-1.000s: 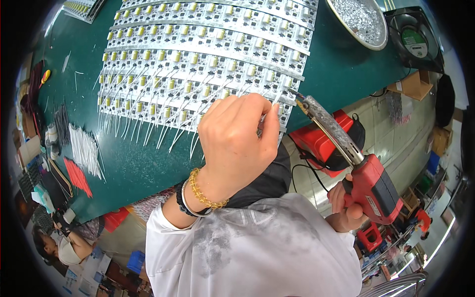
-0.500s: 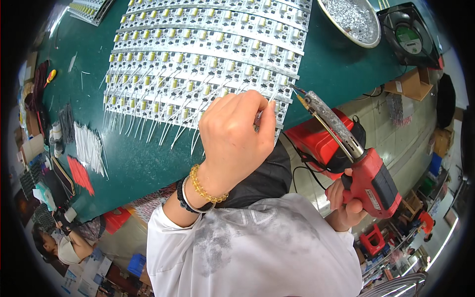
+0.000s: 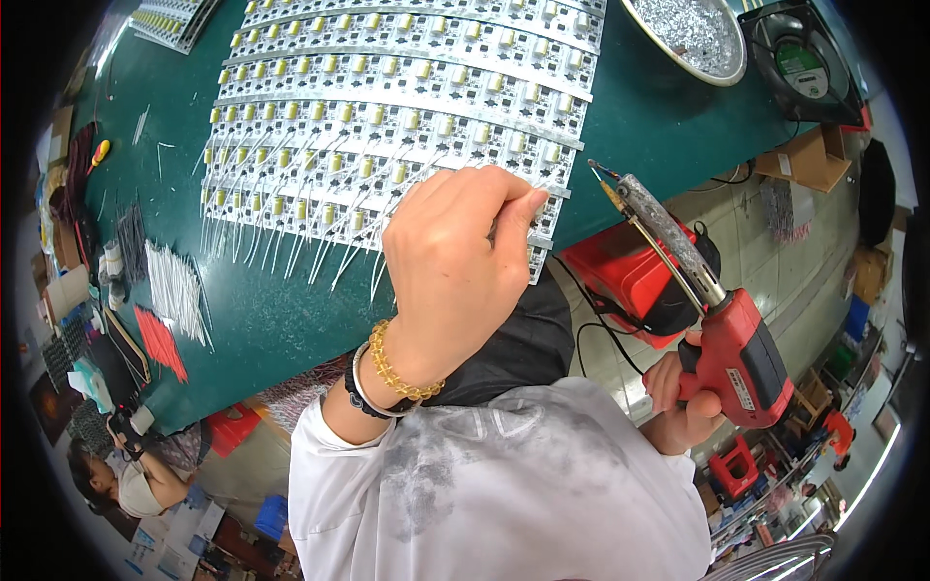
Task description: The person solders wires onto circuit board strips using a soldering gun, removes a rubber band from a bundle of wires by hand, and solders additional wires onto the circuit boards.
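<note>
My left hand (image 3: 453, 254) is over the near right part of a panel of white circuit boards (image 3: 320, 111). Its thumb and index finger are pinched together by the panel's right edge; whatever is between them is too small to make out. My right hand (image 3: 670, 424) grips the red handle of a soldering gun (image 3: 741, 358). The gun's tip points up and left, just off the right edge of the panel, over the green table. Thin white wires (image 3: 276, 242) stick out from the two nearest rows of boards, which carry yellow-green components. My left hand hides part of those rows.
A bowl (image 3: 690, 39) of silvery bits and a black fan (image 3: 799, 68) stand at the far right. White wires (image 3: 176, 290) and red wires (image 3: 160, 341) lie left on the green table (image 3: 262, 329). A red stool (image 3: 620, 276) is below the table's right edge. Another person (image 3: 145, 479) sits lower left.
The soldering gun has drawn back to the right, its tip leaving the boards' edge. My left hand has shifted slightly left, with thumb and finger pinched closer.
</note>
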A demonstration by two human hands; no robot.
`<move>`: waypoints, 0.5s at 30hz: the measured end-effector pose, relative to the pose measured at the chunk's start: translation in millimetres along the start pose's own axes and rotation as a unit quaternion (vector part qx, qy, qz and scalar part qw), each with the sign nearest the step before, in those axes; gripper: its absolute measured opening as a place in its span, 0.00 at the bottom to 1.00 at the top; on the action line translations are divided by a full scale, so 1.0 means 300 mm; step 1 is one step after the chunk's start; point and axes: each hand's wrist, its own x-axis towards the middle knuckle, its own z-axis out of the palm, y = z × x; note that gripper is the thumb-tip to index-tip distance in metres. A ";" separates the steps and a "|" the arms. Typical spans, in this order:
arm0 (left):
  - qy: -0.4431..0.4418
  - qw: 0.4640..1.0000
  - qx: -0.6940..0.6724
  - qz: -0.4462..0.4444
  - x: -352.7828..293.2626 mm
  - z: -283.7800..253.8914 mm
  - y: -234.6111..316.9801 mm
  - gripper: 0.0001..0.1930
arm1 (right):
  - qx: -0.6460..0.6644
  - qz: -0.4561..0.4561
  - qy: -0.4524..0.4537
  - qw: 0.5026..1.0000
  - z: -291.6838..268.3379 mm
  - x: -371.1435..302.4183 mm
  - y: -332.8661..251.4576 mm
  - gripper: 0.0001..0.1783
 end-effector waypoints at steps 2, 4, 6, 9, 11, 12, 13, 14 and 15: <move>0.014 1.000 0.008 0.009 -0.003 0.014 -0.004 0.08 | 0.000 0.003 0.002 1.000 -0.003 -0.012 -0.003 0.43; 0.015 0.997 0.068 0.034 -0.005 0.021 -0.006 0.08 | 0.001 0.006 0.003 1.000 -0.014 -0.014 -0.004 0.43; 0.010 0.996 0.078 0.042 0.000 0.015 -0.009 0.07 | 0.000 0.009 0.004 1.000 -0.045 -0.015 -0.005 0.43; 0.006 0.995 0.086 0.052 0.001 0.010 -0.006 0.06 | 0.002 0.013 0.004 1.000 -0.051 -0.014 -0.007 0.43; 0.007 0.995 0.080 0.053 0.001 0.014 -0.007 0.06 | 0.002 0.015 0.004 1.000 -0.041 -0.015 -0.008 0.43; 0.014 0.994 0.084 0.065 0.001 0.018 -0.007 0.06 | 0.002 0.016 0.004 1.000 -0.031 -0.011 -0.007 0.43; 0.021 0.993 0.088 0.076 0.001 0.021 -0.008 0.06 | 0.002 0.017 0.004 1.000 -0.013 -0.018 -0.008 0.43; 0.020 0.993 0.088 0.076 0.000 0.022 -0.009 0.06 | 0.003 0.018 0.004 1.000 0.011 -0.007 -0.002 0.43; 0.019 0.993 0.090 0.075 0.000 0.023 -0.010 0.07 | 0.003 0.019 0.004 1.000 0.015 -0.008 -0.002 0.43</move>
